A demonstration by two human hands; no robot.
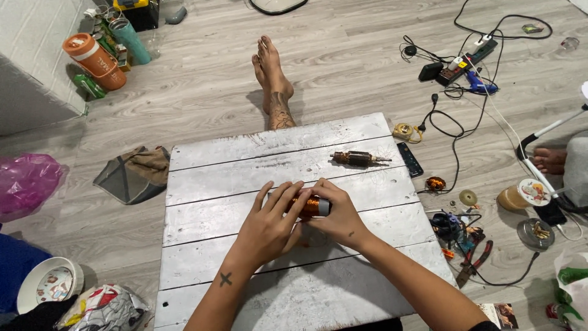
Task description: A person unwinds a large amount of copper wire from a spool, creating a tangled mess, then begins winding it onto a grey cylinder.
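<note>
Together, both hands (300, 214) clasp a copper-wound cylindrical armature (313, 205) on the weathered white plank table (245, 153).

Copper-wound armature (313, 206) (mostly hidden) on table (202, 245)

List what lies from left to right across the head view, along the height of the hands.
Pink plastic bag → grey folded cloth → left hand → copper-wound motor part → right hand → black remote → small copper coil → round tape roll.

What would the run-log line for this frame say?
left hand: on copper-wound armature | right hand: gripping its end | second armature: lying apart on white plank table
</note>
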